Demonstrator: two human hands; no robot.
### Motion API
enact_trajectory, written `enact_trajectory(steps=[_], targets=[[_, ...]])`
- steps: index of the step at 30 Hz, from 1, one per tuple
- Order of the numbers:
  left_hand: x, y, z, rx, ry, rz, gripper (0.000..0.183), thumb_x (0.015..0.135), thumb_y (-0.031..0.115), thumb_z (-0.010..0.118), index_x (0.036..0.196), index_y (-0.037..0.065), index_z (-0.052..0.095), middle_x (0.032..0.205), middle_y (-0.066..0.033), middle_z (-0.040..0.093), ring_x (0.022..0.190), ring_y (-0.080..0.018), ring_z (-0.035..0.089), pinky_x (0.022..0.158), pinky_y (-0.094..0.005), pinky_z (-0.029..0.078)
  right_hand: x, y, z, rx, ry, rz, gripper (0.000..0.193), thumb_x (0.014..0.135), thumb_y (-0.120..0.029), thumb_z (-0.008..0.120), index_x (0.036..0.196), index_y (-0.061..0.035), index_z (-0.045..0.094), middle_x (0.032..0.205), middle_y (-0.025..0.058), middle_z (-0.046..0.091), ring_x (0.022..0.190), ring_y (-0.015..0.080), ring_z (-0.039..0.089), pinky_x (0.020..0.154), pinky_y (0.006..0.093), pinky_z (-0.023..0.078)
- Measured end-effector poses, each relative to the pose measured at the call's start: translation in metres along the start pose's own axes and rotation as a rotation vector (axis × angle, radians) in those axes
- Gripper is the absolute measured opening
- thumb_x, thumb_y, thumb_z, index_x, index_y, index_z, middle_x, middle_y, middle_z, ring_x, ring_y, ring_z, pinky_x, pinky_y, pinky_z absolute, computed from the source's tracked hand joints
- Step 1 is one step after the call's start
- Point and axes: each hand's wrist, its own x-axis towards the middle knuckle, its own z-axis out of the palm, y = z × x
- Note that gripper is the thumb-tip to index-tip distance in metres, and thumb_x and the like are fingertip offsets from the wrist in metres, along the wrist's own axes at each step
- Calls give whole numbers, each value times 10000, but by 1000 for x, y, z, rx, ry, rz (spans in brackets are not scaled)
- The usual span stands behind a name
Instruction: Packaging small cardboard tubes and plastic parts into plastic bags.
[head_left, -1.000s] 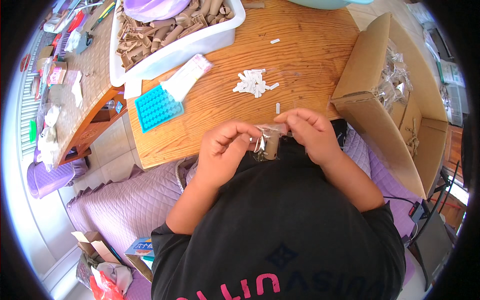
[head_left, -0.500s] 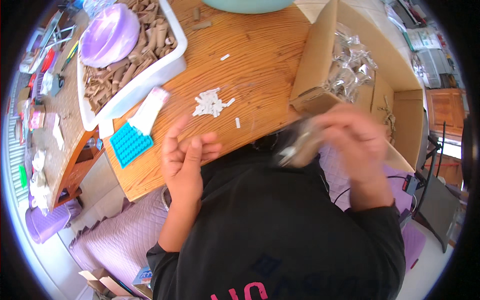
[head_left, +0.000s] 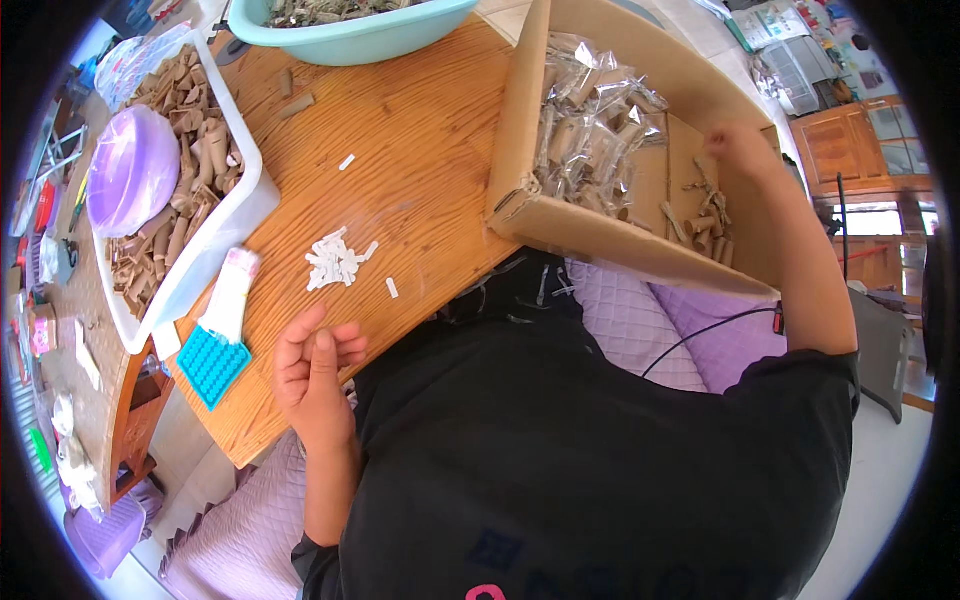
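Observation:
My left hand (head_left: 318, 375) hangs over the near edge of the wooden table, palm up, its fingers loosely curled and apart with nothing in them. Close beyond it lies a small heap of white strips (head_left: 335, 260). My right hand (head_left: 743, 150) is at the right side of the open cardboard box (head_left: 600, 225), its fingers curled in; whatever they may hold is hidden. Clear plastic bags with brown rolls (head_left: 590, 135) fill the box's left part. Loose brown rolls and twisted brown pieces (head_left: 708, 225) lie in its right part.
At the left, a white tub (head_left: 255, 190) of brown pieces has a purple bowl (head_left: 133, 170) on top. A white packet (head_left: 230, 295) overlaps a blue textured pad (head_left: 213, 368) on the wooden table (head_left: 420, 150). A pale green basin (head_left: 360, 40) stands at the far edge.
My right hand has moved from in front of my body, where it held a clear bag with brown contents, to the box's right side. That bag no longer shows in it. The view has shifted right.

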Motion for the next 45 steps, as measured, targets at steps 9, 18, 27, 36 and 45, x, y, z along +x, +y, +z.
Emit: enact_trajectory(steps=[9,18,27,36,45], targets=[[1,-5,2,60,29,-36,201,890,95,499,1061,-7,519,841,-115,633,699,-139,602,640,-243,491,-14,-16,39,-437,-117,-82,163,712,-152,588,864,-100,616,829,126,631,810,313,599,707,404,474],[3,-2,6,71,-33,-35,194,892,87,496,1055,-13,523,861,-113,630,709,-140,601,652,-244,490,-54,-25,-38,701,511,-128,97,848,-122,550,874,-31,571,784,15,568,681,93,522,642,220,426],[3,8,50,-287,-596,-40,665,853,433,505,1314,8,286,1306,-167,383,1147,-292,454,920,-409,393,-135,-252,-21,1702,209,-474,162,800,-85,598,920,9,545,759,45,571,590,85,511,525,187,400],[-4,-8,11,-538,-673,-453,489,909,317,451,1259,-6,341,1109,-163,527,904,-209,592,757,-327,509,-124,-319,45,1954,-310,-130,84,831,-82,580,878,-13,571,736,7,588,517,-3,391,450,125,275],[-5,-7,0,-493,-446,-437,264,891,115,502,1127,22,429,1014,-150,578,837,-192,613,729,-287,518,-127,-331,65,1635,-479,-385,205,806,4,582,1005,24,538,785,67,607,647,87,547,593,197,433]])
